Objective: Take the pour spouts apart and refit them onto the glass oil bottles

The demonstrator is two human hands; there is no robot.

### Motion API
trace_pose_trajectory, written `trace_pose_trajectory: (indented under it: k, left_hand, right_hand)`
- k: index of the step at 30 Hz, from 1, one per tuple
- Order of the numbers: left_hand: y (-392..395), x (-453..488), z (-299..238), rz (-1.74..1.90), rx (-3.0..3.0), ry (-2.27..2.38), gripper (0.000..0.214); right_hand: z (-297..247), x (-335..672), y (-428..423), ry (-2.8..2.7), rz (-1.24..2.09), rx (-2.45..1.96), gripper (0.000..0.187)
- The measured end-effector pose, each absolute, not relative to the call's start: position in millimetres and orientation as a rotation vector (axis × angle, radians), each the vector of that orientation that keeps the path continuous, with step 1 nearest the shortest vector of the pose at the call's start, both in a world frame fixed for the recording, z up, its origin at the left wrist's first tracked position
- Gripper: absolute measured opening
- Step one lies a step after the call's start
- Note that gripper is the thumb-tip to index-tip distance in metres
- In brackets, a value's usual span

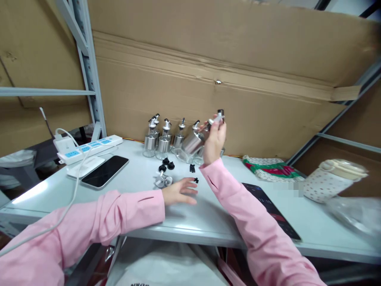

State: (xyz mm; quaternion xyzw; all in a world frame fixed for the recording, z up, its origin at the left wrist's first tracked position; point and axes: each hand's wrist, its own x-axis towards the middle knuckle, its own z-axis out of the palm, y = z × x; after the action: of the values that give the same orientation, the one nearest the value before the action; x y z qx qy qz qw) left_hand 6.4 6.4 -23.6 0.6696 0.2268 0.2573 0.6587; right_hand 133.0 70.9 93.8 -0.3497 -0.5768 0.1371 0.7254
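Observation:
My right hand (214, 140) is raised above the table, closed around a steel and glass oil bottle (193, 142) that is tilted, with its spout (218, 116) near my fingertips. My left hand (180, 191) lies flat on the white table (208, 214), fingers stretched out, holding nothing. Close to it lie a loose metal spout (162, 181) and several small black caps (167, 164). A row of similar bottles (163, 140) stands against the cardboard at the back.
A power strip (89, 148) with a white cable, a white pad and a dark phone (105, 171) lie at the left. Another dark phone (272, 210), a folded cloth (269, 169), a spotted white cup (330, 180) on its side and clear plastic (357, 218) are at the right.

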Motion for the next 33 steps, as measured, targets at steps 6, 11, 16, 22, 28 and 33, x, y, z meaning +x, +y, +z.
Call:
trace_pose_trajectory:
  k: [6, 11, 16, 22, 28, 33]
  left_hand:
    - [8, 4, -16, 0.738, 1.27, 0.41, 0.08]
    - [1, -1, -6, 0.693, 1.433, 0.424, 0.065]
    - [-6, -4, 0, 0.695, 1.5, 0.494, 0.042]
    - [-14, -5, 10, 0.641, 1.484, 0.508, 0.039]
    - [-14, -6, 6, 0.63, 1.535, 0.468, 0.034]
    - [-11, -7, 1, 0.573, 1.513, 0.458, 0.04]
  right_hand:
    - [85, 147, 15, -1.457, 0.813, -0.73, 0.051]
    - [61, 129, -9, -1.473, 1.051, -0.648, 0.042]
    - [49, 114, -18, -1.429, 1.047, -0.486, 0.042]
    - [53, 113, -26, -1.412, 1.043, -0.491, 0.025]
    - [48, 111, -34, -1.436, 1.018, -0.423, 0.023]
    - [52, 112, -35, -1.443, 1.045, -0.493, 0.03]
